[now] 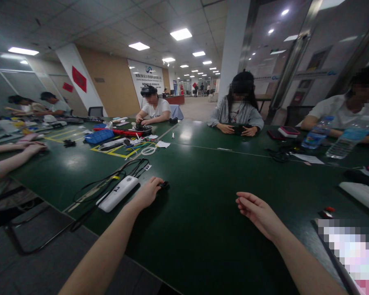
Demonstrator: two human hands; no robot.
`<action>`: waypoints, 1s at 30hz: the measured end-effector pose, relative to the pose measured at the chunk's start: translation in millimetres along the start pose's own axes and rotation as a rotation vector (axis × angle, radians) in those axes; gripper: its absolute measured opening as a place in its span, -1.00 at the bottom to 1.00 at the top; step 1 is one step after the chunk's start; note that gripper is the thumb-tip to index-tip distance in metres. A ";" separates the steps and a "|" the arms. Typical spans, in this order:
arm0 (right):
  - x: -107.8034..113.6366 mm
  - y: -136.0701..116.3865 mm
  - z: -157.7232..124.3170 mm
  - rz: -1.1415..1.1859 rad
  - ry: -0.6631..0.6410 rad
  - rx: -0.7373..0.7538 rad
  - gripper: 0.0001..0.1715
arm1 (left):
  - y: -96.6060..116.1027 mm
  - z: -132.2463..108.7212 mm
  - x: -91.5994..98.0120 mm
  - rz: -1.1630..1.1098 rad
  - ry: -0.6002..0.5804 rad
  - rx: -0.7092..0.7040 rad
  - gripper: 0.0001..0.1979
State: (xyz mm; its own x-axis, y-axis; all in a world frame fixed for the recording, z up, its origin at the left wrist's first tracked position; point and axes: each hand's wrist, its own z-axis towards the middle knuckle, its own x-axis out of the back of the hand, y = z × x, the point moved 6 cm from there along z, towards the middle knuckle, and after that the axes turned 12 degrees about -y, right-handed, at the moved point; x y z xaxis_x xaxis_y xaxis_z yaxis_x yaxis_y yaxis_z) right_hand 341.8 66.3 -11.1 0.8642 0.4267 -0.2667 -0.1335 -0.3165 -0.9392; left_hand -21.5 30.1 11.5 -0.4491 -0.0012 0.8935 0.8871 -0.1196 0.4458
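My left hand (148, 191) rests on the green table (197, 229), its fingers closed around a small black object (165, 184). Only the far end of that object shows, so its kind is unclear. To the left of this hand lies a long white device (119, 192) marked "2", beside looped black cables (101, 185) that carry a "2" tag. My right hand (258, 211) hovers over the table on the right, palm turned inward. Its fingers are loosely curved with nothing in them, apart from any object.
A blue basket (99, 136), a white cable coil (149, 151) and loose wires lie further back. Water bottles (318, 132) stand at the right, with a blurred-out screen (353, 254) nearer me. Several people sit around the table; one person's hands (241, 130) hold something dark.
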 end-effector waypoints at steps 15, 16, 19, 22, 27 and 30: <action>2.1 2.0 1.5 0.003 -0.008 0.015 -0.70 | -16.0 2.1 1.3 -0.106 0.026 -0.030 -0.72; 2.5 2.1 1.6 0.003 -0.007 0.015 -0.70 | -18.4 2.5 0.8 -0.126 0.024 -0.009 -0.71; 3.4 2.9 1.5 0.007 -0.001 0.000 -0.70 | -24.1 4.2 -0.2 -0.168 0.029 0.049 -0.71; 3.5 3.0 1.4 0.011 0.005 -0.005 -0.69 | -27.2 5.9 -0.9 -0.204 0.036 0.077 -0.72; 2.6 3.0 1.9 0.007 0.000 -0.005 -0.71 | -32.4 5.0 -2.7 -0.296 0.037 0.084 -0.71; 3.7 3.4 2.4 0.007 0.006 -0.005 -0.71 | -35.0 4.2 -5.0 -0.322 0.019 0.059 -0.72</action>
State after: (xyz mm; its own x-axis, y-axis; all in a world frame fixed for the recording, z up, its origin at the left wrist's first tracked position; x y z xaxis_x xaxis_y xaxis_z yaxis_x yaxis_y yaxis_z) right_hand 343.4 68.9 -15.7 0.8663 0.4190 -0.2718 -0.1371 -0.3238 -0.9361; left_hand -49.9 38.5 -8.3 -0.7088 0.0089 0.7054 0.7038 -0.0588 0.7080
